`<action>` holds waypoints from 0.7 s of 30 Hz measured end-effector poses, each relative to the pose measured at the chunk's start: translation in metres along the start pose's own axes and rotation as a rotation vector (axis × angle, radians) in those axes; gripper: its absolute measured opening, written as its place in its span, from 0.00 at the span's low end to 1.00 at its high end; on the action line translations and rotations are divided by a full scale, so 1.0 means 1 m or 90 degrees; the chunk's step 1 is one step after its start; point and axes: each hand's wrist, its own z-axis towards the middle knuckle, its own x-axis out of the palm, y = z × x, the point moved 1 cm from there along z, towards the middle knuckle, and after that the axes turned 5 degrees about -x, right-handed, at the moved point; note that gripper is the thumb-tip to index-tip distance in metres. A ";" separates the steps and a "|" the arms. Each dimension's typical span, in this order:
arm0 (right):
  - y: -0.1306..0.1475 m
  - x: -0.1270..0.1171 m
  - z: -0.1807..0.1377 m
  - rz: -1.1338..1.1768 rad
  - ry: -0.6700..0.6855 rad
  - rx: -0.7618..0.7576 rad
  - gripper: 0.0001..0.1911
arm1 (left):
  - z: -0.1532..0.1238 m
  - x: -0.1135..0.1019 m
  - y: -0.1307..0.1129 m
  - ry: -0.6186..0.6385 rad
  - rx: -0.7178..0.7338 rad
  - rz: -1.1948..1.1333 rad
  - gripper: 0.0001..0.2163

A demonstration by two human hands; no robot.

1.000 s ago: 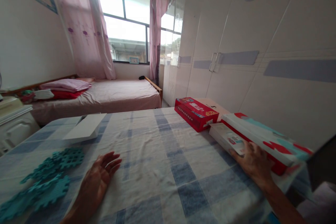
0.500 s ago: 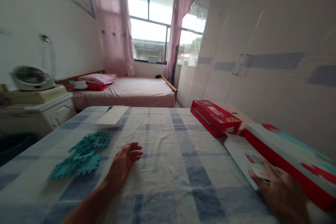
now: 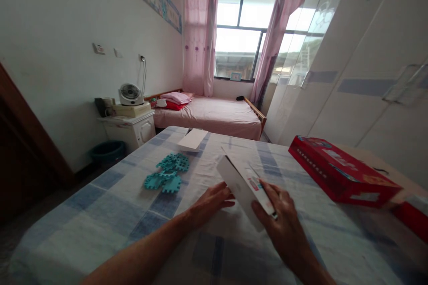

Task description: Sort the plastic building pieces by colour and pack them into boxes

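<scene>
A flat white box with small coloured print on top is tilted up on its edge over the blue-checked tablecloth. My right hand grips its near right side, fingers curled over the top face. My left hand touches the box's left underside with fingers stretched toward it. Both hands meet at the middle of the table.
Teal foam puzzle pieces lie to the left. A white flat box sits at the far edge. A red box lies at the right, beside a white wardrobe. Beyond are a bed, a nightstand with fan and a bin.
My right hand has pulled the white box from under the red-and-white box at the right to the table's middle and tilted it up. My left hand moved right to meet it. The view swung left.
</scene>
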 end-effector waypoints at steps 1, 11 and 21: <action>0.015 0.010 0.004 0.020 0.014 -0.014 0.33 | -0.001 0.001 -0.001 0.009 0.012 -0.041 0.24; 0.056 0.052 0.019 0.420 0.027 0.159 0.30 | -0.010 -0.005 -0.025 -0.224 0.002 -0.285 0.27; 0.004 0.056 0.022 0.602 -0.121 0.345 0.28 | -0.072 -0.059 -0.098 -0.499 0.035 -0.140 0.19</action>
